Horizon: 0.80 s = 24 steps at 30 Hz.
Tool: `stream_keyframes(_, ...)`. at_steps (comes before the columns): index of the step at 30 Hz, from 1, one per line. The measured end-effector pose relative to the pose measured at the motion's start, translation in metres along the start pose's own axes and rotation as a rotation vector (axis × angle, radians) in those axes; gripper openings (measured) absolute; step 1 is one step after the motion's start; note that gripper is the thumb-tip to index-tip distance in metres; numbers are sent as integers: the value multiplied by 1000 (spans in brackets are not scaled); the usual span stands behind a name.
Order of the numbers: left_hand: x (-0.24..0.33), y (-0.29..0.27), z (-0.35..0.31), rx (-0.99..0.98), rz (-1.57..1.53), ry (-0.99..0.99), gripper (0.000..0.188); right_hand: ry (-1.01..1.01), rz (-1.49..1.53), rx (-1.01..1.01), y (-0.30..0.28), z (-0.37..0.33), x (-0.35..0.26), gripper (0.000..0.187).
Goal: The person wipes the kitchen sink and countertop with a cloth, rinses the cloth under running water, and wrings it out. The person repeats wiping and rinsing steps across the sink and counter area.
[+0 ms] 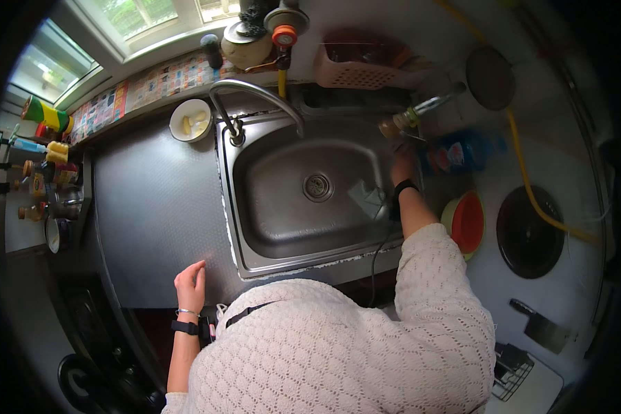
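My left hand (191, 284) hangs at the front edge of the metal counter (155, 207), left of the sink (276, 265). Its fingers are loosely curled together, and nothing shows in them. Reaching over the sink's right rim, my right hand (403, 167) is smeared by motion and its fingers are hidden. Just beyond it is a blurred clear, brownish bottle-like thing with a green band (400, 123); whether I touch it I cannot tell. A blue bottle (459, 156) lies to the right of that hand. In the basin, a whitish, see-through piece (366, 197) lies near my right wrist.
A curved faucet (255, 85) arches over the sink. A white bowl (192, 120) with pale yellow pieces stands left of it. Right are a red-and-green basin (468, 222), a dark round lid (530, 232) and a cleaver (546, 330). Behind sits a pink basket (355, 69).
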<state>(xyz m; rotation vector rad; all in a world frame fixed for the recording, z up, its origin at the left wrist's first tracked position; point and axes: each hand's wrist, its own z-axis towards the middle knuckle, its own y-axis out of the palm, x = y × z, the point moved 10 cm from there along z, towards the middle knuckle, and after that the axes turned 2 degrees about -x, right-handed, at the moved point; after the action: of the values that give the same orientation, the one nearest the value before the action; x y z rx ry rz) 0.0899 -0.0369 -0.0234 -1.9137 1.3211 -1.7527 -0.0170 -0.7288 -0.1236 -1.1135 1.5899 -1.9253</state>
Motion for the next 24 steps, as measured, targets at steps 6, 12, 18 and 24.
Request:
stream_keyframes(6, -4, 0, 2, 38, 12, 1, 19, -19, 25, -408, -15, 24, -13, 40)
stream_keyframes(12, 4, 5, 10, 27, -6, 16, 18, -122, -215, 198, -57, -7, -11, 33)
stream_keyframes(18, 10, 13, 15, -20, -2, 44, 17, 84, 498, 153, -72, -13, -10, 29)
stream_keyframes(24, 11, 0, 16, 42, 9, 55, 17, -265, 835, 216, -151, -7, -171, 22)
